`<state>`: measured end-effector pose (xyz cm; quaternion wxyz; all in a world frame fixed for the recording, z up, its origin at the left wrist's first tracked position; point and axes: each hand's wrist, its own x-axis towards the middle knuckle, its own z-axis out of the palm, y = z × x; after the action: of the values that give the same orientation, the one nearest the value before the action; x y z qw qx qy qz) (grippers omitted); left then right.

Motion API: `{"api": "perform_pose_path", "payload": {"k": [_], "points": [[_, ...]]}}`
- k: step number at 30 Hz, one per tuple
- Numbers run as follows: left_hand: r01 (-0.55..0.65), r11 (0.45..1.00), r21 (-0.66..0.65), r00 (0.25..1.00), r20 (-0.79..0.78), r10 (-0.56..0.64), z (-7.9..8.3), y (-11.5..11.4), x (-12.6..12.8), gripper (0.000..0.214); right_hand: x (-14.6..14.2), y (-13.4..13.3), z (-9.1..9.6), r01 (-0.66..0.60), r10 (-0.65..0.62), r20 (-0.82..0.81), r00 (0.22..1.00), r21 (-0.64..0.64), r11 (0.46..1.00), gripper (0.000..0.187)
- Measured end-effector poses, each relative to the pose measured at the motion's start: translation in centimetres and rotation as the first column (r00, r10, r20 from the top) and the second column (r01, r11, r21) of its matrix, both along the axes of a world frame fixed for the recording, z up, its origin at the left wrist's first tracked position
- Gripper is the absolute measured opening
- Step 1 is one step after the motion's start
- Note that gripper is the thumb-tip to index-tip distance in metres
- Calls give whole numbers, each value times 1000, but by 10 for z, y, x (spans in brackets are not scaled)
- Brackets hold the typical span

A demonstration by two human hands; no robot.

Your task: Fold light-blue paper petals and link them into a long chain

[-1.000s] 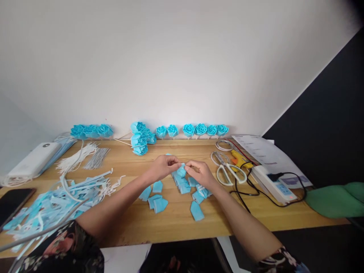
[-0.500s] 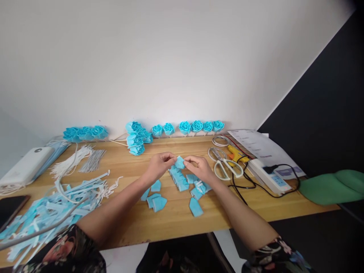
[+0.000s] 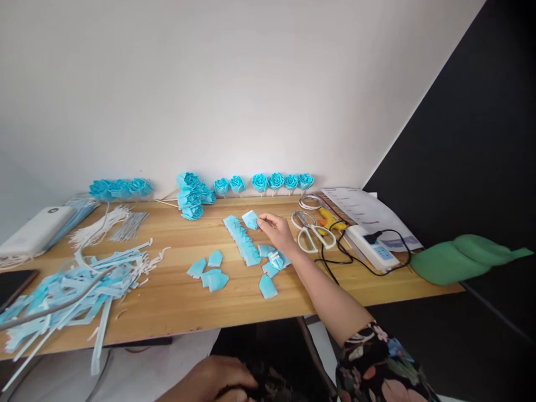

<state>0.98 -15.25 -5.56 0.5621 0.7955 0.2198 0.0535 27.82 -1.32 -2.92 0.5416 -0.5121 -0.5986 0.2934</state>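
Above the tabletop, my right hand (image 3: 275, 229) pinches a light blue petal-shaped piece (image 3: 250, 219) between thumb and fingertips. Close beside it on the wood lies an overlapping row of blue petal pieces (image 3: 243, 241). A small folded blue and white piece (image 3: 275, 260) rests on other petals, nearer me. One loose petal (image 3: 268, 286) lies below that, and a few more petals (image 3: 215, 279) are to the left. My left hand (image 3: 218, 374) is low at my lap, cut off by the bottom edge; its visible fingers are apart from the thumb and hold nothing I can see.
Blue flowers (image 3: 259, 183) line the wall. White scissors (image 3: 316, 237), a yellow glue gun (image 3: 330, 220) and a power strip (image 3: 372, 248) with black cable stand right. Left are blue-white strips (image 3: 84, 290), grey wires (image 3: 129, 226) and a white power bank (image 3: 37, 231).
My left hand has let go of the petal piece and dropped from the table to my lap. My right hand keeps the piece, now by the row's upper end. The view has shifted.
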Motion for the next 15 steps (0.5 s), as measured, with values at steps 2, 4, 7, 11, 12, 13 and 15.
{"api": "perform_pose_path", "payload": {"k": [2,4,7,11,12,13,15], "points": [[-129,990,-62,986,-112,121,-52,-6,3,48,-1,0,0,3,-3,-10,1000,4,1000,21],[-239,971,-27,956,-183,231,-97,-7,13,44,-1,1,-2,1,-1,-12,1000,8,1000,22],[-204,974,95,967,-134,216,-141,-2,37,30,-2,2,-3,6,-6,-6,1000,3,1000,21],[5,958,286,938,-335,95,-164,12,67,25,-1,0,1,29,-28,-19,999,6,1000,21],[44,946,322,930,-360,79,-167,15,71,23,0,0,2,32,-32,-26,999,8,999,21],[77,938,337,931,-361,53,-170,17,74,23,0,0,3,35,-35,-32,999,11,999,21],[120,937,329,951,-308,-13,-175,19,76,25,1,-1,4,39,-39,-40,998,13,999,21]]}}
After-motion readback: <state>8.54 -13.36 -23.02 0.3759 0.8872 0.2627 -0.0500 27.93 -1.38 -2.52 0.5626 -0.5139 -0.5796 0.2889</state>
